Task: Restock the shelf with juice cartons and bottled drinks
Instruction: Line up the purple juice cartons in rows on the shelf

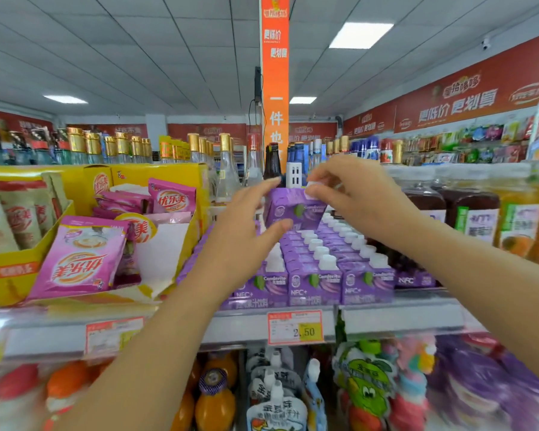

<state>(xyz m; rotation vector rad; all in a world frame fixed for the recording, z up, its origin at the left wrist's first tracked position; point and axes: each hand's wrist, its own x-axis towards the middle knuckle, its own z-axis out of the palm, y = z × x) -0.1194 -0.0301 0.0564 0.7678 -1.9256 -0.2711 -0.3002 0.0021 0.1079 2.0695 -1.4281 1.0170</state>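
Note:
A purple juice carton (293,209) with a white cap is held above the back of the carton rows. My right hand (352,194) pinches it at its top by the cap. My left hand (246,225) is spread beside the carton's left face, fingers straight, thumb near its lower edge. Below them, several rows of matching purple cartons (318,269) fill the top shelf (395,318).
A yellow display box (19,262) of pink sachets stands at the left. Dark and orange juice bottles (492,219) stand at the right. Glass bottles (227,172) line up behind. A 2.50 price tag (294,326) hangs on the shelf edge. Pouches and orange bottles fill the shelf below.

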